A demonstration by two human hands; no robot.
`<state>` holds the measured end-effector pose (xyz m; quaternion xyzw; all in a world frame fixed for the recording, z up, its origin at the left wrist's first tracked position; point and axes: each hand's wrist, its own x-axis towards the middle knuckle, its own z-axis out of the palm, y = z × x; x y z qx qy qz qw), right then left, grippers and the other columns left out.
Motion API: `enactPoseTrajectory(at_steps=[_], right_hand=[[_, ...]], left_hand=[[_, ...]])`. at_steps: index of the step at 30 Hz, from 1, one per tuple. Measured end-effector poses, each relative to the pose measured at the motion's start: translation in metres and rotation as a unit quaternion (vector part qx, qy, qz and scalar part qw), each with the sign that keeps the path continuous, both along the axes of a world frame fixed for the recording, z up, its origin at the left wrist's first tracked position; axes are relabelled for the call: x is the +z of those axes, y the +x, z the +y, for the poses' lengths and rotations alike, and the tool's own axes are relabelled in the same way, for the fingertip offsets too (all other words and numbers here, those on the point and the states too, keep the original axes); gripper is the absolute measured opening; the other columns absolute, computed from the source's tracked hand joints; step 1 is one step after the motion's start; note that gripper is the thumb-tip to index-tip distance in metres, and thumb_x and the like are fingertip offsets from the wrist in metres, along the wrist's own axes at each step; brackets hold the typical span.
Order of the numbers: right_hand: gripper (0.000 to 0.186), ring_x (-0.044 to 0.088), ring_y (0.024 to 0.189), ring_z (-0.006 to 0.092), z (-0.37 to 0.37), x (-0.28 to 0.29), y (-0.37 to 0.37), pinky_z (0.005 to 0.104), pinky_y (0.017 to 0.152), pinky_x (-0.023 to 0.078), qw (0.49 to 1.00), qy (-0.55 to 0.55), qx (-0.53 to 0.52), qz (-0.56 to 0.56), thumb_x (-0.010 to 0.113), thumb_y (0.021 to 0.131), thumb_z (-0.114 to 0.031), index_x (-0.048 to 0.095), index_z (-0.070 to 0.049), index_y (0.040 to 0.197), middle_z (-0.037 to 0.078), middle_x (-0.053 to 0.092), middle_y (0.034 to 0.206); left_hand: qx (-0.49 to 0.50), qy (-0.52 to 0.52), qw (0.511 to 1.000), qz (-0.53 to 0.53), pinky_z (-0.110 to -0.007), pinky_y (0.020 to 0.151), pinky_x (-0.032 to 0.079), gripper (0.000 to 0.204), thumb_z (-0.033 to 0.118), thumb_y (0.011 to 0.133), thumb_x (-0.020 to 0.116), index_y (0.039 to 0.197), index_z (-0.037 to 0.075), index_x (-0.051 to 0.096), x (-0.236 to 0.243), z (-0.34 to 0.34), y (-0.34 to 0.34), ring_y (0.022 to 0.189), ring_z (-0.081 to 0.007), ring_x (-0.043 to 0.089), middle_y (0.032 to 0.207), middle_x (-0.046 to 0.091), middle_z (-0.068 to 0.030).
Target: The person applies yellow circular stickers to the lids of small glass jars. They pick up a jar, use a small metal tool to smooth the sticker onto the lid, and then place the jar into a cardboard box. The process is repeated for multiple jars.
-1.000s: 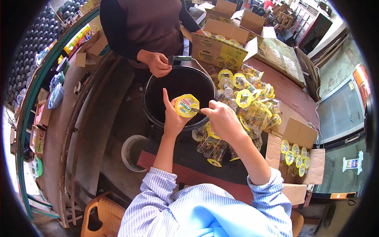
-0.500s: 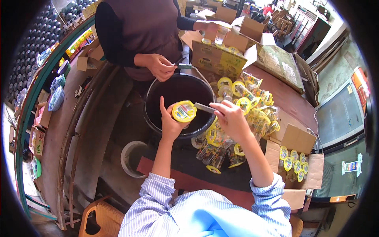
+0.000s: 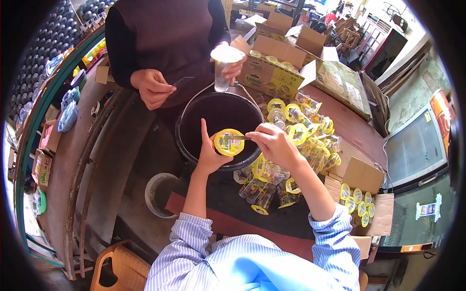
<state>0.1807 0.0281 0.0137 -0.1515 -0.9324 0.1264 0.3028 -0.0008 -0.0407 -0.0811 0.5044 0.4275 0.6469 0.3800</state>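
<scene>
Over a black bucket (image 3: 178,138), my left hand (image 3: 209,157) is wrapped round a sealed drink cup (image 3: 229,147) whose yellow-rimmed lid faces up. A thin flat blade (image 3: 237,137) is pinched in my right hand (image 3: 273,145); it lies level across the cup's lid. I cannot tell whether it has cut the film. To the right of the bucket lies a heap of emptied-looking plastic cups (image 3: 310,145) with yellow rims.
Across the bucket a co-worker (image 3: 165,39) holds a clear cup (image 3: 222,77) and a dark flat blade (image 3: 183,81). Cartons of cups stand at the back (image 3: 272,72) and at the right (image 3: 376,213). A grey pail (image 3: 162,213) sits lower left, near an orange chair (image 3: 121,262).
My right hand has moved left, bringing the blade from beside the cup onto its lid. The co-worker has brought a cup from the carton over to the bucket's far rim.
</scene>
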Motion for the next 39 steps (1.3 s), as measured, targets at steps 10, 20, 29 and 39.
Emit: enactPoseTrajectory(at_steps=[10,20,29,39], right_hand=[[0.022,0.053,0.067,0.0251,0.001,-0.002,-0.01,0.034,0.059,0.044,1.0,0.016,0.011,-0.003,0.055,0.067,0.003,0.059,-0.006,0.088,0.008,0.05,0.071],[0.027,0.055,0.066,0.0246,0.003,-0.003,-0.014,0.033,0.059,0.046,1.0,0.023,0.013,-0.011,0.056,0.066,0.004,0.06,-0.008,0.09,0.008,0.052,0.073],[0.03,0.054,0.066,0.025,0.001,-0.005,-0.009,0.0334,0.06,0.045,1.0,0.01,0.012,-0.018,0.056,0.065,0.005,0.06,-0.008,0.091,0.009,0.052,0.073],[0.026,0.053,0.063,0.025,0.003,-0.003,-0.01,0.0341,0.057,0.044,0.999,0.016,0.017,-0.033,0.055,0.068,0.004,0.061,-0.009,0.09,0.008,0.051,0.069]], left_hand=[[-0.017,-0.016,1.0,0.02,-0.03,0.085,0.04,0.119,-0.011,0.05,0.063,0.131,0.016,-0.02,0.006,0.0,0.001,0.097,-0.0197,0.051,0.105,0.049,-0.0142],[-0.028,-0.017,0.999,0.014,-0.03,0.084,0.04,0.119,-0.009,0.051,0.063,0.131,0.017,-0.02,0.01,-0.001,0.002,0.096,-0.019,0.05,0.106,0.048,-0.0135],[-0.028,-0.02,0.999,0.033,-0.031,0.085,0.04,0.119,-0.01,0.05,0.063,0.131,0.017,-0.02,0.009,0.001,0.002,0.096,-0.0191,0.05,0.105,0.049,-0.0136],[-0.036,-0.017,0.998,0.043,-0.03,0.082,0.043,0.12,-0.011,0.051,0.062,0.129,0.015,-0.024,0.011,0.001,0.002,0.094,-0.0198,0.053,0.103,0.05,-0.0145]])
